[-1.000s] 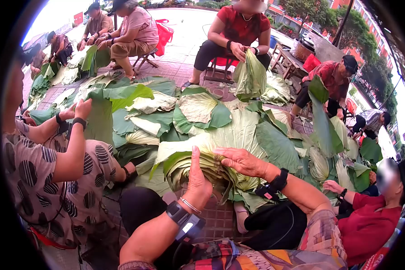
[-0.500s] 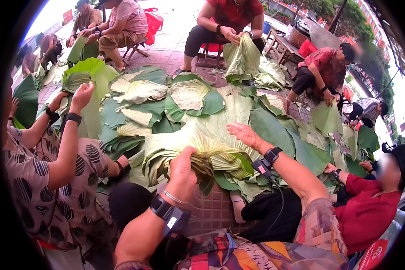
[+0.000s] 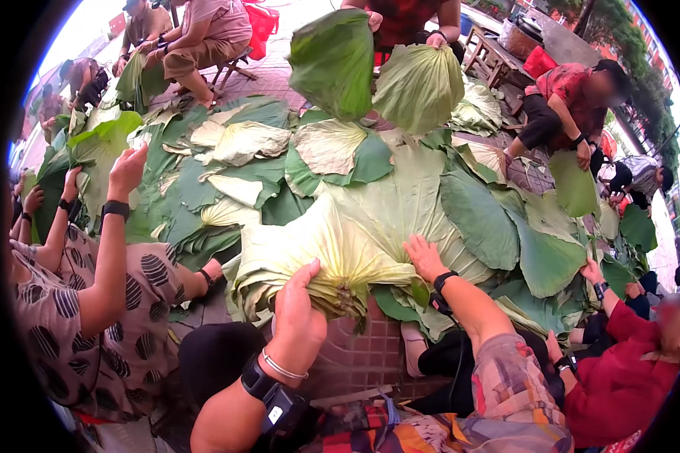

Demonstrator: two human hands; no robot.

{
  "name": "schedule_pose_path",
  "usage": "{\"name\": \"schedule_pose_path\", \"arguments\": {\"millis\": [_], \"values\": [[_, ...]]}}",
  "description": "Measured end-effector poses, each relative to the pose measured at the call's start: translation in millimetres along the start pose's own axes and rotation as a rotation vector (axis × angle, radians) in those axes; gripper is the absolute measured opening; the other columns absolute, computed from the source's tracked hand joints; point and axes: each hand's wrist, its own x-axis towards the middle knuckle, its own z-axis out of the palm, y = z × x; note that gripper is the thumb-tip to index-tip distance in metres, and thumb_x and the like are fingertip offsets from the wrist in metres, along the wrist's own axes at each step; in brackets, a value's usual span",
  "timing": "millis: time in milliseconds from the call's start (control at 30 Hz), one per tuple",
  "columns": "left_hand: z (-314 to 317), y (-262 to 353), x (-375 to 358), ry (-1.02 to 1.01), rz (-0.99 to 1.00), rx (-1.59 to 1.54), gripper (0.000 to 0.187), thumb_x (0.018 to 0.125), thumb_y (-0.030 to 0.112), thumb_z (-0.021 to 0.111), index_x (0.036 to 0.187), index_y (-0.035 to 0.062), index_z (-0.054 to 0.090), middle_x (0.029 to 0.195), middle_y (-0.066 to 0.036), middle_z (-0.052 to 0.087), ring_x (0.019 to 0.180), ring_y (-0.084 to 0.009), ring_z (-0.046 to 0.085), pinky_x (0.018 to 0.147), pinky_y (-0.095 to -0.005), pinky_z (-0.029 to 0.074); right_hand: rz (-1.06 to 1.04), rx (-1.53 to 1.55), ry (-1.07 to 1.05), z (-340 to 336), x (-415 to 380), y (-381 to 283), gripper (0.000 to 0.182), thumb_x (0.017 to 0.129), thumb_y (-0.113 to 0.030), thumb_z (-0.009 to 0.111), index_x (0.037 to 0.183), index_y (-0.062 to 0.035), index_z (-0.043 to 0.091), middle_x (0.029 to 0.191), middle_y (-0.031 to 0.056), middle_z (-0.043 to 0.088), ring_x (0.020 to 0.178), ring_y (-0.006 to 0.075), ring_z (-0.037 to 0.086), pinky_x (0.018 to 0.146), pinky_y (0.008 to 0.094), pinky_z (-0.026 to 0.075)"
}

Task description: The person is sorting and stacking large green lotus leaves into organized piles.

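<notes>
A thick bundle of pale yellow-green lotus leaves [image 3: 321,241] is spread in front of me, its layered edges gathered toward me. Gripping its near left edge is my left hand [image 3: 298,317], thumb on top and the other fingers mostly hidden. My right hand [image 3: 427,260] lies with fingers stretched out at the right side of the bundle, touching a leaf. Beneath and beyond it is a large pale leaf [image 3: 400,185], and dark green leaves [image 3: 476,219] lie to the right.
Overlapping lotus leaves [image 3: 242,143] cover the ground ahead. A person opposite holds up two leaves, a green one [image 3: 332,64] and a paler one [image 3: 419,87]. A co-worker in a patterned shirt [image 3: 136,302] sits close at left, another in a red top [image 3: 619,370] at right.
My right hand has come down from above the bundle onto the leaves, fingers spread. The bundle lies flatter under my left hand's grip. The person opposite now holds two leaves apart.
</notes>
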Motion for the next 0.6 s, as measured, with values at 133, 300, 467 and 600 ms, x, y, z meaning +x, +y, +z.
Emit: {"name": "schedule_pose_path", "arguments": {"millis": [133, 300, 467, 600], "values": [[-9, -5, 5, 0.014, -0.030, 0.026, 0.028, 0.082, 0.010, 0.051, 0.105, -0.0050, 0.052, 0.106, -0.014, 0.058, 0.094, -0.0259, 0.056, 0.087, -0.0378, 0.043, 0.055, -0.047, 0.030, 10, 10, -8, 0.053, 0.078, -0.009, 0.049, 0.129, -0.0152, 0.037, 0.137, 0.0126, 0.027, 0.128, 0.0310, 0.023, 0.089, 0.0485, 0.031], [-9, -7, 2, 0.050, -0.038, 0.054, 0.026, 0.081, 0.009, 0.052, 0.104, -0.0038, 0.052, 0.100, -0.011, 0.060, 0.091, -0.0241, 0.057, 0.085, -0.0359, 0.044, 0.031, -0.011, 0.056, 16, 15, -10, 0.051, 0.077, -0.013, 0.050, 0.128, -0.0169, 0.039, 0.138, 0.0121, 0.027, 0.129, 0.0302, 0.022, 0.092, 0.0552, 0.026], [-14, -13, 3, 0.035, -0.063, 0.031, 0.020, 0.077, 0.007, 0.059, 0.093, -0.0032, 0.056, 0.092, -0.009, 0.060, 0.083, -0.0194, 0.058, 0.076, -0.0313, 0.047, 0.050, 0.203, 0.048, -32, 30, -12, 0.025, 0.087, -0.030, 0.042, 0.104, -0.0166, 0.055, 0.116, 0.0023, 0.051, 0.113, 0.0214, 0.042, 0.087, 0.0534, 0.027], [-15, -14, 3, 0.039, -0.067, 0.069, 0.017, 0.076, 0.008, 0.060, 0.089, -0.0027, 0.056, 0.088, -0.008, 0.060, 0.080, -0.0189, 0.059, 0.074, -0.0310, 0.047, 0.326, 0.690, 0.338, -79, 79, 7, 0.033, 0.089, -0.037, 0.040, 0.084, -0.0076, 0.054, 0.070, 0.0159, 0.055, 0.071, 0.0360, 0.053, 0.066, 0.0419, 0.040]]}}
